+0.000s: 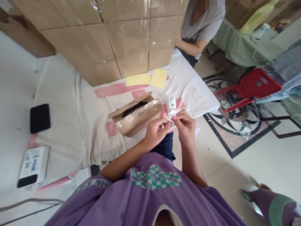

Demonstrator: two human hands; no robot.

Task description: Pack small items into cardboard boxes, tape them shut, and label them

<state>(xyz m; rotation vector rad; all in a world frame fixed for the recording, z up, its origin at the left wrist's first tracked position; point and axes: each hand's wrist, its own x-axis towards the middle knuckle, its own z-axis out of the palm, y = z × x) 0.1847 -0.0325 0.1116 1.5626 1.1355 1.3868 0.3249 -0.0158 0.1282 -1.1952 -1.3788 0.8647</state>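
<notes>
My left hand (156,131) and my right hand (184,126) meet in front of my chest at the table's front edge. The fingertips of both are pinched together, almost touching. Whatever lies between them is too small to make out. Just beyond my right fingertips stands a small white object (171,106) with a bluish-green patch on it, perhaps a tape dispenser. To the left of my hands sits an open cardboard box (141,117), its flap raised and its inside dark. Two yellow cards (138,79) with small dark marks lie behind the box.
Stacked cardboard cartons (94,40) wall off the table's far side. A black object (40,118) and a white device (34,165) lie at left on the cloth-covered table (68,125). Another person (197,34) is at the far right corner; a red stool (261,83) stands at right.
</notes>
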